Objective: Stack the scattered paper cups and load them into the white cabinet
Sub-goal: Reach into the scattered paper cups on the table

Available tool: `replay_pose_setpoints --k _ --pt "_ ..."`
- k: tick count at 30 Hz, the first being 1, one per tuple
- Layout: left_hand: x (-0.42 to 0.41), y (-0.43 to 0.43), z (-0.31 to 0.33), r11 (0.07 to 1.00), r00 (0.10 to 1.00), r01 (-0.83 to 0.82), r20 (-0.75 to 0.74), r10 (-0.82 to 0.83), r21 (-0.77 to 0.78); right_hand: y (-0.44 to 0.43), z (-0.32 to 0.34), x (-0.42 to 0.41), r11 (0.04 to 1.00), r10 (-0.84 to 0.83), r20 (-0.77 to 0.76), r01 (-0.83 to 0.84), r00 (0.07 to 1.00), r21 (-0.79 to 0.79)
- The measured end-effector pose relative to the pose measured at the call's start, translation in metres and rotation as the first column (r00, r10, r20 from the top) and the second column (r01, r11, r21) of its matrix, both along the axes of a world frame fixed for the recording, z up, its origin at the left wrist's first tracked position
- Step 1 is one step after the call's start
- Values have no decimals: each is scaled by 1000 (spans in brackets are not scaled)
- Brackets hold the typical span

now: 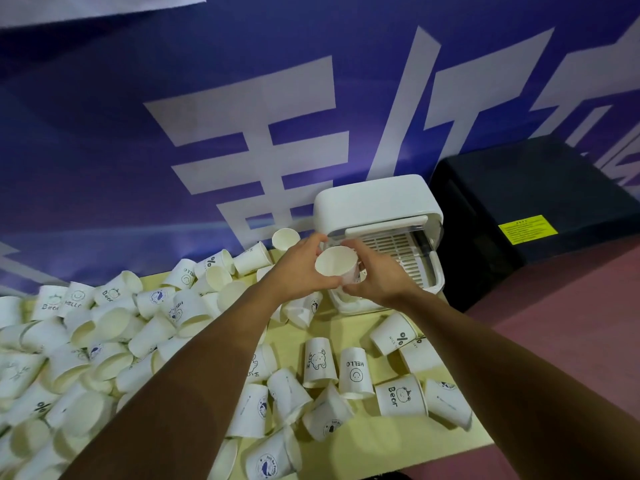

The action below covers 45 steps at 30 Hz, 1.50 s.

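Right of centre in the head view, the left hand (298, 268) and right hand (379, 277) both curl their fingers round one paper cup (336, 266), steadying it at the open front of the white cabinet (377, 206), seemingly for loading, while scattered cups (114, 327) cover the surface (363, 445) lower left.

Scattered paper cups (188, 308): white outside, cream inside. Prints:
- HELLO cup (355, 370): black lettering, smiley.
- Bear cup (400, 396): black lettering, bear outline.
- percent cup (394, 336): black percent sign.
- whale cup (268, 462): round blue emblem.

Held cup (337, 268): white, cream interior; print indistinct.
Cabinet (374, 202): white; tray (398, 247) white, slatted.
Table (381, 441): pale yellow.
Banner (138, 150): violet-blue, large white characters.
Box (540, 181): black; label (528, 229) yellow.
Floor (571, 296): dull pink.
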State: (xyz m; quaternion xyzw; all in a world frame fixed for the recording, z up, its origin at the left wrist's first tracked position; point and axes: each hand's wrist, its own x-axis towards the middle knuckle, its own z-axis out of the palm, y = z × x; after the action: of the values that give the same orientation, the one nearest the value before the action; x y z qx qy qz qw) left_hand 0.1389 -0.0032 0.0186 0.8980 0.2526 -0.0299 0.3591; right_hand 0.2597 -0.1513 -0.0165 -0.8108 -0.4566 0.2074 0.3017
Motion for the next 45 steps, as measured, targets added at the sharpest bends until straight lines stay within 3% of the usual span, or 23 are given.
replay_pose_setpoints --k 9,19,30,45 --pt "-18 12 -27 999 995 2 -96 1 33 -4 -28 12 988 -151 -54 150 987 -22" --pt "-25 16 -62 999 986 -10 -165 17 47 1 -59 18 991 -122 43 124 992 -43" --pt "-31 14 -86 995 978 -67 -193 79 68 9 -77 14 998 -58 -25 58 998 -30" --pt "-35 9 -80 993 977 -87 -188 101 82 9 -71 16 985 -40 135 62 990 -163"
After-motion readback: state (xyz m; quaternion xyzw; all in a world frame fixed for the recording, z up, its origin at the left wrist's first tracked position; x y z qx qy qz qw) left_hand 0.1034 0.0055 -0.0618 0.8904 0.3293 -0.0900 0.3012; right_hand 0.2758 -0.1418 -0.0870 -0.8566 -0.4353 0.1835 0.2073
